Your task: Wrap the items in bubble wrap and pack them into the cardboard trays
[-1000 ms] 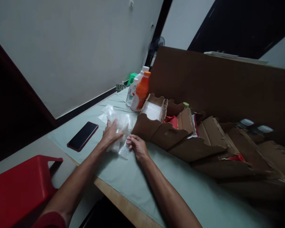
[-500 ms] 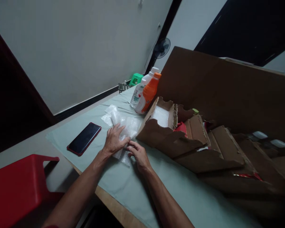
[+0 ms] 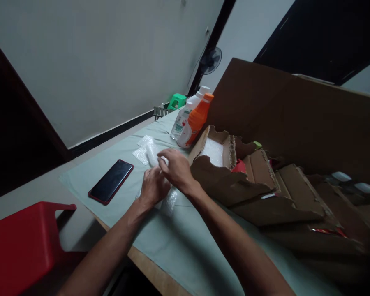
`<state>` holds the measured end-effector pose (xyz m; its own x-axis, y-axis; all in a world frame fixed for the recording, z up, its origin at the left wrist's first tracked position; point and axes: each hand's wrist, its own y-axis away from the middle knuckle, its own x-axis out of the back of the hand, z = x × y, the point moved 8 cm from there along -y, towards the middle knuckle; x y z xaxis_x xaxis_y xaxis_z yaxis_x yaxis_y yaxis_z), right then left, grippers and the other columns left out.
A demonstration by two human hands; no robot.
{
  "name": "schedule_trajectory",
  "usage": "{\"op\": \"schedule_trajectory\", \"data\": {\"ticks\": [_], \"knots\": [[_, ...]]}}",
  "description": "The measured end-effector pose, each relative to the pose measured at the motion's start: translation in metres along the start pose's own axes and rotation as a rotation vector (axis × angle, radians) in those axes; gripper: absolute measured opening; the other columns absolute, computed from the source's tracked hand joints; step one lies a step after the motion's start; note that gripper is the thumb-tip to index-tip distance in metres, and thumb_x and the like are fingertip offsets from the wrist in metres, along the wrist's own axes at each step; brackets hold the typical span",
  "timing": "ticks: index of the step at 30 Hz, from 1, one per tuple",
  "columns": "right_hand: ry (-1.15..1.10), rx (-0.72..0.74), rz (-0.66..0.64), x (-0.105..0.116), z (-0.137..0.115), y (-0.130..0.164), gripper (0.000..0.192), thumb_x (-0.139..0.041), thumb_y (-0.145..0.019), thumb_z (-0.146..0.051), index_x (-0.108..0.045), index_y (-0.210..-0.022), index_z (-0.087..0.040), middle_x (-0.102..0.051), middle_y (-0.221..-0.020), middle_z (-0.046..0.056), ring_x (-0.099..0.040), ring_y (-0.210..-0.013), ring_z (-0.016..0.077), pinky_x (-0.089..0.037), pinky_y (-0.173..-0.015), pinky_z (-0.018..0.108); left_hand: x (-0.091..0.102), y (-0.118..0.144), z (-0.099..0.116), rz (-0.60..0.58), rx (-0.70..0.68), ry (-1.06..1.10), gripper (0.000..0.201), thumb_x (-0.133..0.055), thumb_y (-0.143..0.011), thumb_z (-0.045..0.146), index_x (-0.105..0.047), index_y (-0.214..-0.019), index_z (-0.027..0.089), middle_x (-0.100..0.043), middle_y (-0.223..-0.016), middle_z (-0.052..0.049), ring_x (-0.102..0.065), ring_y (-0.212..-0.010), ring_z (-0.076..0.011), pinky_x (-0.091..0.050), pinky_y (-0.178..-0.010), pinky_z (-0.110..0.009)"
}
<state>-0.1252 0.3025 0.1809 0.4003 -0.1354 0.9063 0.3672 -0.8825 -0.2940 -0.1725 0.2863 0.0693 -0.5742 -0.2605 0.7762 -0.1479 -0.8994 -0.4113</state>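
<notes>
My left hand [image 3: 153, 188] presses down on a sheet of clear bubble wrap [image 3: 172, 200] lying on the pale green table cover [image 3: 179, 242]. My right hand [image 3: 176, 166] reaches across above the left one, fingers curled over the far part of the wrap, where a rolled end [image 3: 150, 151] sticks out toward the wall. Whether something is wrapped inside is hidden by both hands.
A dark phone in a red case [image 3: 111, 181] lies left of the hands. An orange bottle [image 3: 196, 120] and a clear one [image 3: 181, 119] stand behind. A torn cardboard box [image 3: 234, 181] with dividers fills the right side. A red stool [image 3: 18, 246] sits at lower left.
My right hand lifted from the wrap's near edge and moved up and left over the left hand. My left hand slid slightly toward me on the wrap.
</notes>
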Motion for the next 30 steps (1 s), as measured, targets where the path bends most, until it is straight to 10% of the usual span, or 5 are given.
{"op": "schedule_trajectory", "data": {"ticks": [9, 13, 20, 25, 30], "knots": [[0.28, -0.191, -0.211, -0.06, 0.018, -0.09, 0.017, -0.062, -0.084, -0.016, -0.076, -0.091, -0.01, -0.076, -0.097, 0.022, -0.069, -0.1, 0.029, -0.039, -0.093, 0.04, 0.002, 0.002, 0.008, -0.009, -0.035, -0.029, 0.041, -0.061, -0.086, 0.028, -0.063, -0.124, 0.014, -0.066, -0.128, -0.017, -0.059, -0.12, -0.0333, -0.046, -0.101, -0.049], [0.129, -0.17, -0.059, -0.023, 0.03, -0.071, 0.033, -0.042, -0.098, -0.028, -0.072, -0.097, -0.014, -0.073, -0.098, 0.011, -0.064, -0.094, 0.0222, -0.042, -0.083, 0.032, -0.002, 0.002, 0.008, -0.034, -0.031, 0.012, 0.046, -0.06, -0.086, 0.025, -0.058, -0.132, 0.017, -0.057, -0.145, -0.015, -0.053, -0.132, -0.0312, -0.041, -0.108, -0.05], [-1.106, -0.206, -0.075, -0.029, 0.024, -0.018, 0.035, -0.065, -0.078, -0.053, -0.059, -0.073, -0.019, -0.049, -0.061, -0.005, -0.046, -0.057, 0.0111, -0.038, -0.057, 0.024, -0.001, 0.0, 0.006, -0.092, 0.027, -0.028, 0.036, -0.057, -0.089, 0.028, -0.062, -0.124, 0.019, -0.062, -0.139, -0.013, -0.056, -0.13, -0.0305, -0.042, -0.109, -0.047], [-0.98, -0.257, -0.013, -0.041, 0.021, -0.001, 0.027, -0.067, -0.076, -0.046, -0.067, -0.079, -0.019, -0.062, -0.069, -0.001, -0.059, -0.068, 0.0151, -0.047, -0.062, 0.026, 0.0, 0.002, 0.004, -0.118, 0.067, -0.037, 0.032, -0.051, -0.092, 0.028, -0.065, -0.118, 0.014, -0.068, -0.123, -0.017, -0.066, -0.111, -0.0302, -0.051, -0.096, -0.042], [-0.754, -0.17, 0.196, 0.023, 0.035, 0.04, 0.021, -0.063, -0.083, -0.034, -0.075, -0.091, -0.019, -0.076, -0.098, 0.006, -0.067, -0.09, 0.0192, -0.051, -0.081, 0.03, 0.007, 0.004, -0.001, -0.014, 0.06, -0.046, 0.046, -0.061, -0.087, 0.034, -0.06, -0.132, 0.021, -0.052, -0.149, -0.018, -0.054, -0.132, -0.0359, -0.043, -0.109, -0.052]]}}
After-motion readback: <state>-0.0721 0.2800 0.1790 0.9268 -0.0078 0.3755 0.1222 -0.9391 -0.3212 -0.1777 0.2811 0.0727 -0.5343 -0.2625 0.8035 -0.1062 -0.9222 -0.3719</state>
